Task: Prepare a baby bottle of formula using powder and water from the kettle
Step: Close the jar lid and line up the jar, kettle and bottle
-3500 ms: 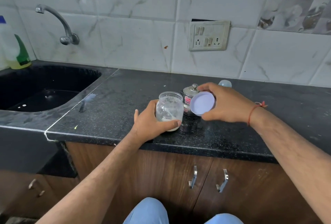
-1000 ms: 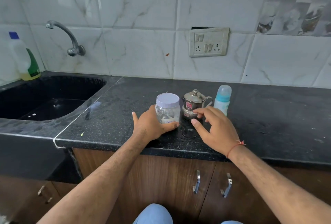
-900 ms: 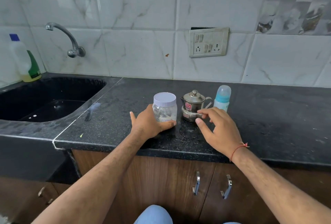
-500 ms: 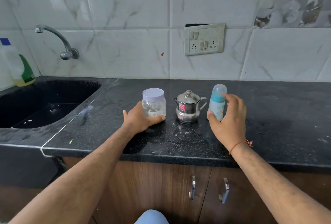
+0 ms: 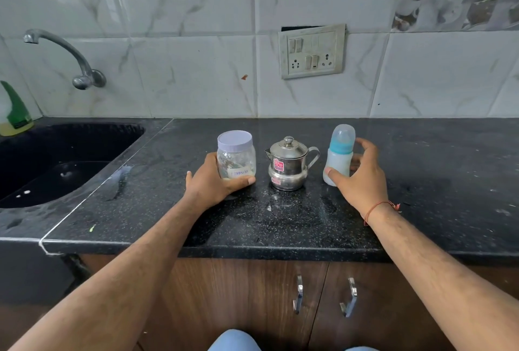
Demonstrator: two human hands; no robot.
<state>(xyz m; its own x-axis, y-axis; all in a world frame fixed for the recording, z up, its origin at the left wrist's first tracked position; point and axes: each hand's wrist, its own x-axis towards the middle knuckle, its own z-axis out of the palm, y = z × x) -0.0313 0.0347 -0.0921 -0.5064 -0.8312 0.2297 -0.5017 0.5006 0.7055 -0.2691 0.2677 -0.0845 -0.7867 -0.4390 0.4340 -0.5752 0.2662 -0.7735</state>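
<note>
Three things stand in a row mid-desk, nearer the back edge than the front: formula jar [image 5: 236, 155] at left, kettle [image 5: 288, 164] in the middle, baby bottle [image 5: 338, 154] at right. None touch each other. The sink [image 5: 84, 131] sits at the desk's left end.

Step in hand, as I read it: taking up the bottle so it can be opened. Its cap and blue ring are on. To do it well: close on the lower body, not the cap, lift straight up, keep clear of the kettle handle just beside it.

Left hand [image 5: 213, 185]: fingers curled round the jar's base, thumb across the front, gripping it. Lilac lid is on.

Right hand [image 5: 361, 176]: fingers spread and half-curled round the bottle, thumb tip against its lower front. The rest are behind it, so I can't tell whether they touch it.
</note>
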